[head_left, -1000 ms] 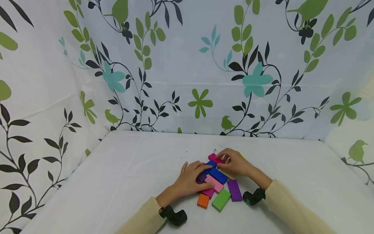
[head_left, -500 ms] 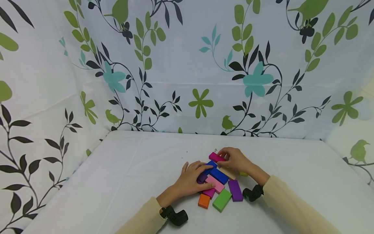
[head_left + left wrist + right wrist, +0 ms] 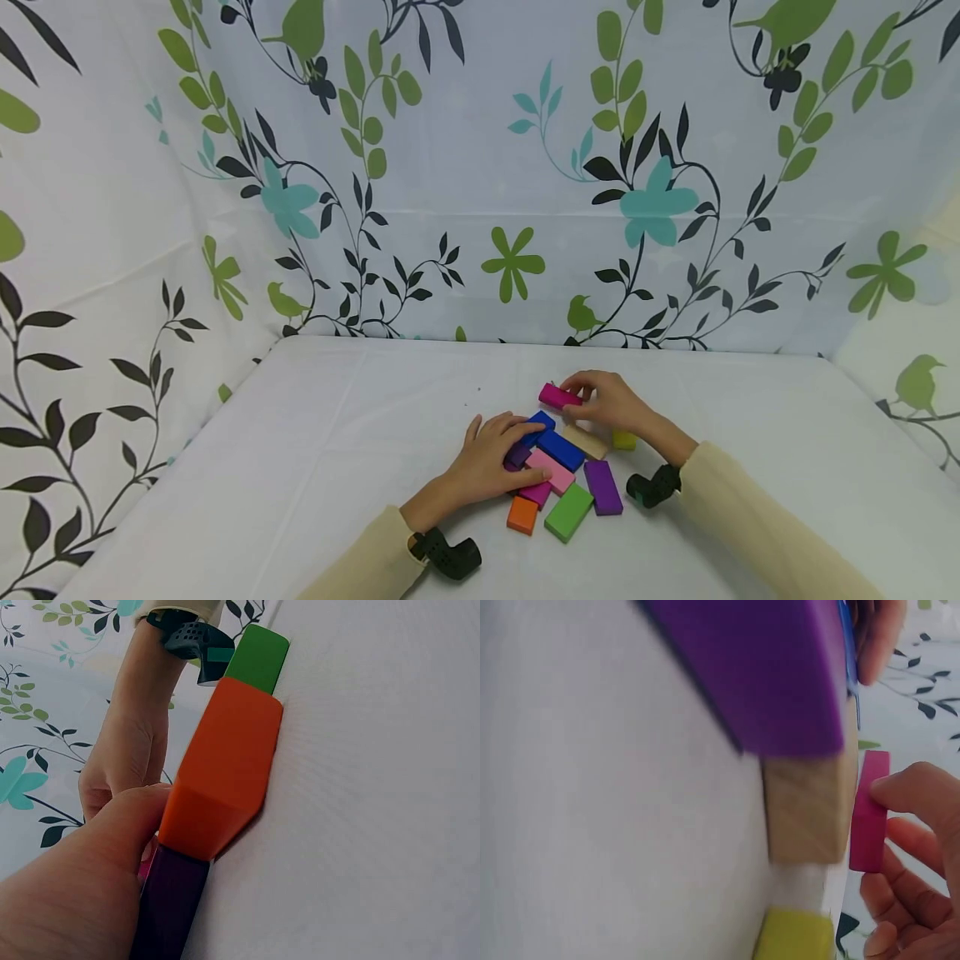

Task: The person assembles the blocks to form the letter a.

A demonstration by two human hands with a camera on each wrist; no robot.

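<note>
In the head view my right hand (image 3: pixel 606 398) pinches a magenta wooden block (image 3: pixel 557 396) between thumb and fingers, just beyond a cluster of coloured blocks. The right wrist view shows the same grip, the thumb flat on the block's face. My left hand (image 3: pixel 487 460) spreads over the cluster's left side, index finger at a blue block (image 3: pixel 542 423) and thumb at a pink block (image 3: pixel 555 473). A second blue block (image 3: pixel 561 450) lies between the hands. The left hand partly covers a dark purple block (image 3: pixel 517 454) and another magenta block (image 3: pixel 536 493).
Nearer me lie an orange block (image 3: pixel 522 515), a green block (image 3: pixel 568 512) and a violet block (image 3: pixel 603 487). A bare-wood block (image 3: pixel 587 442) and a yellow block (image 3: pixel 624 440) sit below the right hand. Leaf-patterned cloth (image 3: pixel 465 167) hangs behind the white table (image 3: pixel 337 433).
My right hand has moved slightly away from me with the magenta block, drawing it apart from the blue one. More of the yellow block shows. The left hand has stayed put.
</note>
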